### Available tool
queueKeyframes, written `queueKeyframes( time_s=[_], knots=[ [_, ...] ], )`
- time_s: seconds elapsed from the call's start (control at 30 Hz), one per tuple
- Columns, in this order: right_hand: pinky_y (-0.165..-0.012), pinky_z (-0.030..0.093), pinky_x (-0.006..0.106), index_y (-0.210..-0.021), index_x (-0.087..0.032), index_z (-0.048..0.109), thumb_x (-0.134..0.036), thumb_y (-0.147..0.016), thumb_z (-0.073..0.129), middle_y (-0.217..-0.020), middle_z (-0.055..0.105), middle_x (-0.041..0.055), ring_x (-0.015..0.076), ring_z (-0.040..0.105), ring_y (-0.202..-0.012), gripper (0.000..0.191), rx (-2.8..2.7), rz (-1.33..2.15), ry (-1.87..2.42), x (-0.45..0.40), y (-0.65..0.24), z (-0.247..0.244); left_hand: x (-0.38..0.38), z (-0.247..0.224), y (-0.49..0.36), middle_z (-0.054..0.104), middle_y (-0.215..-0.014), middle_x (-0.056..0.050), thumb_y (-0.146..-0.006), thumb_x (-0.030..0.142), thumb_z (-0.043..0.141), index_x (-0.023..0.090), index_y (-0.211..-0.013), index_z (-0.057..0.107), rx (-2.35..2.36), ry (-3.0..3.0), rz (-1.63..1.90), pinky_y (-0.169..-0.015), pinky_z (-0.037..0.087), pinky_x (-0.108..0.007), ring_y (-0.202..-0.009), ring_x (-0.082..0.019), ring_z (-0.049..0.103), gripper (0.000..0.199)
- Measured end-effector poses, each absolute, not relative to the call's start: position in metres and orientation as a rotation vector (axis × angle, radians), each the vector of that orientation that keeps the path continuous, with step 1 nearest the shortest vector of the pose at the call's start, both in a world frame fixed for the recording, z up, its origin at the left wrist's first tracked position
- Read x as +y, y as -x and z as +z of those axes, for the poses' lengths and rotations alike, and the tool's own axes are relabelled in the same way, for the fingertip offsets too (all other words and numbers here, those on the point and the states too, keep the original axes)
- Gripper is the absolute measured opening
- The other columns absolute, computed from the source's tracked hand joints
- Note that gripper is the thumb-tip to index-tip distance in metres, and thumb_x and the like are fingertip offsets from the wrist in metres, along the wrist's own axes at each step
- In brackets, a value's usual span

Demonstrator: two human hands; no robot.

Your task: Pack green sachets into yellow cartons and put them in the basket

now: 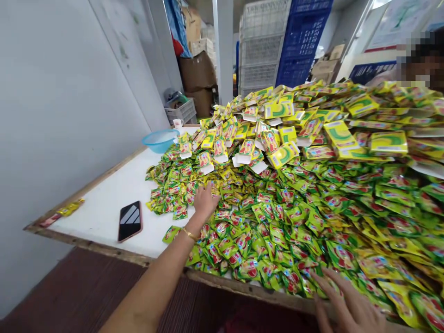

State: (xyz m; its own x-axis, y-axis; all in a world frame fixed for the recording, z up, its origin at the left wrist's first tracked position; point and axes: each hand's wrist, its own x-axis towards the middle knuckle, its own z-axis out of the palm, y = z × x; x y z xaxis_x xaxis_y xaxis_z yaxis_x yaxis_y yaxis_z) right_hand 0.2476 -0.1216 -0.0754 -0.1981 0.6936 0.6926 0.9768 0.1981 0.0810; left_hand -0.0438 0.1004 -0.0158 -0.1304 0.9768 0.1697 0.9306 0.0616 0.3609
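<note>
A broad heap of small green and yellow sachets [270, 222] with red fruit pictures covers much of the table. My left hand [205, 203], with a gold bangle at the wrist, reaches over the left part of this heap and touches the sachets. Its thumb and forefinger look apart; the other fingers are partly hidden. At the table's front edge, my right hand [347, 300] rests by the nearest sachets, its fingers stretched out and spread. Beyond the sachets, a pile of yellow-green cardboard boxes [279, 108] rises, several with white flaps standing out.
A phone [130, 221] lies on the white tabletop [100, 203], left of the heap. Behind it are a blue basin [160, 140] and a white mug [178, 123]. Stacked crates [263, 46] stand at the back. Another person [426, 60] is at the far right.
</note>
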Motion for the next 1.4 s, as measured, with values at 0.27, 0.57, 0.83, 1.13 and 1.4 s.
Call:
queueKeyframes(
  time_s=[0.27, 0.57, 0.83, 1.13, 1.4],
  knots=[
    [-0.081, 0.037, 0.038, -0.109, -0.019, 0.056, -0.029, -0.087, 0.045, -0.110, 0.061, 0.0123, 0.0244, 0.060, -0.093, 0.026, -1.996, -0.645, 1.415, -0.102, -0.229, -0.075, 0.110, -0.025, 0.058, 0.066, -0.096, -0.009, -0.078, 0.019, 0.058, 0.014, -0.131, 0.047, 2.074, -1.766, 0.750, -0.072, 0.049, -0.031, -0.073, -0.019, 0.061, 0.054],
    [-0.081, 0.039, 0.034, -0.112, -0.022, 0.059, -0.023, -0.082, 0.052, -0.111, 0.062, 0.0081, 0.0216, 0.058, -0.099, 0.030, -2.053, -0.729, 1.286, -0.076, -0.213, -0.080, 0.135, -0.029, 0.011, 0.058, -0.118, -0.012, -0.081, 0.012, 0.054, 0.018, -0.127, 0.054, 1.755, -2.202, 0.732, -0.098, 0.040, -0.039, -0.112, -0.025, 0.051, 0.047],
    [-0.089, 0.038, 0.038, -0.117, -0.022, 0.054, -0.022, -0.089, 0.044, -0.118, 0.058, 0.0093, 0.0218, 0.054, -0.108, 0.029, -1.950, -0.607, 1.371, 0.004, -0.223, -0.009, 0.133, -0.032, 0.018, 0.059, -0.115, -0.014, -0.080, 0.021, 0.058, 0.014, -0.124, 0.053, 2.006, -2.268, 0.478, -0.097, 0.038, -0.040, -0.113, -0.028, 0.050, 0.044],
    [-0.084, 0.045, 0.050, -0.134, -0.029, 0.043, -0.051, -0.088, 0.041, -0.142, 0.032, 0.0148, 0.0365, 0.047, -0.115, 0.051, -1.711, -0.361, 1.918, 0.142, -0.211, 0.064, 0.112, -0.041, 0.007, 0.058, -0.106, -0.011, -0.083, 0.007, 0.044, 0.018, -0.099, 0.056, 1.966, -2.362, 0.531, -0.087, 0.044, -0.035, -0.099, -0.022, 0.055, 0.022],
    [-0.093, 0.041, 0.042, -0.096, -0.015, 0.056, -0.025, -0.080, 0.050, -0.113, 0.054, 0.0156, 0.0269, 0.050, -0.108, 0.020, -1.559, -0.226, 1.641, 0.147, -0.221, 0.051, 0.115, -0.045, 0.017, 0.063, -0.096, -0.005, -0.086, 0.025, 0.052, 0.021, -0.088, 0.056, 1.808, -2.215, 0.707, -0.082, 0.045, -0.030, -0.093, -0.020, 0.058, 0.007]
  ],
)
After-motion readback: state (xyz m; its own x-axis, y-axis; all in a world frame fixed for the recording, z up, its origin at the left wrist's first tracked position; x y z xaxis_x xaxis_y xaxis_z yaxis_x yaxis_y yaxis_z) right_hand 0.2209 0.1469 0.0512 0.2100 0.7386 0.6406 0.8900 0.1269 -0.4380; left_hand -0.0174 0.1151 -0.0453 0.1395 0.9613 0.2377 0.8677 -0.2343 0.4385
